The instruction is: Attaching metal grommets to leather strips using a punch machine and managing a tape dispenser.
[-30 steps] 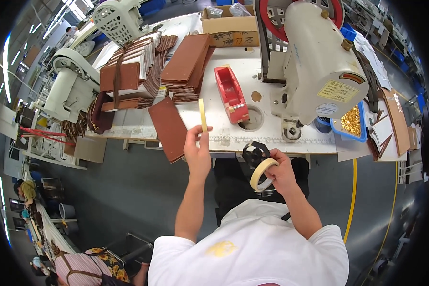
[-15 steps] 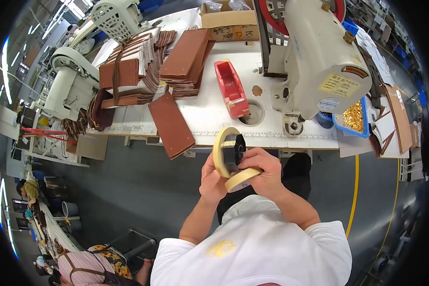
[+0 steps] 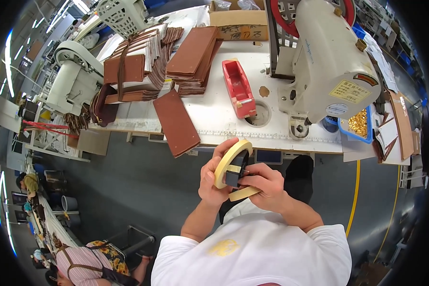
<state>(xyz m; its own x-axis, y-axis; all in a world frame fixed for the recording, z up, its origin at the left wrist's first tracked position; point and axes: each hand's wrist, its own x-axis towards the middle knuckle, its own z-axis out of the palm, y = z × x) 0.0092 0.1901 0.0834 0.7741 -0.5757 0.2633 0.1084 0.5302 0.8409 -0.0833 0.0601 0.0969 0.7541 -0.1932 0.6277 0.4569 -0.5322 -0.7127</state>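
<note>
We are holding a roll of pale yellow tape (image 3: pixel 231 159) in front of our chest, off the near edge of the white worktable (image 3: pixel 214 117) and above the grey floor. Our left hand (image 3: pixel 213 183) is curling around the outside of the roll, its fingers wrapping the rim from the left. Our right hand (image 3: pixel 267 183) is closing from the right, its fingers pinching a small black core piece (image 3: pixel 234 175) that is sitting inside the ring; a second pale band of tape (image 3: pixel 243 194) is showing just under that hand, and we cannot tell whether it is a separate roll or a loose end.

On the worktable, a red tape dispenser (image 3: pixel 238 88) is standing near the middle, just beside a round hole (image 3: pixel 258 114) in the top. A single brown leather panel (image 3: pixel 176 123) is lying over the near edge, tilting off it. Stacks of brown leather pieces (image 3: pixel 176 59) are filling the left part toward the far edge. A large cream sewing machine (image 3: pixel 331 71) is occupying the right side, and a blue tray of small gold parts (image 3: pixel 360 125) is sitting at the right near corner. A cardboard box (image 3: pixel 238 19) is resting at the far edge.
</note>
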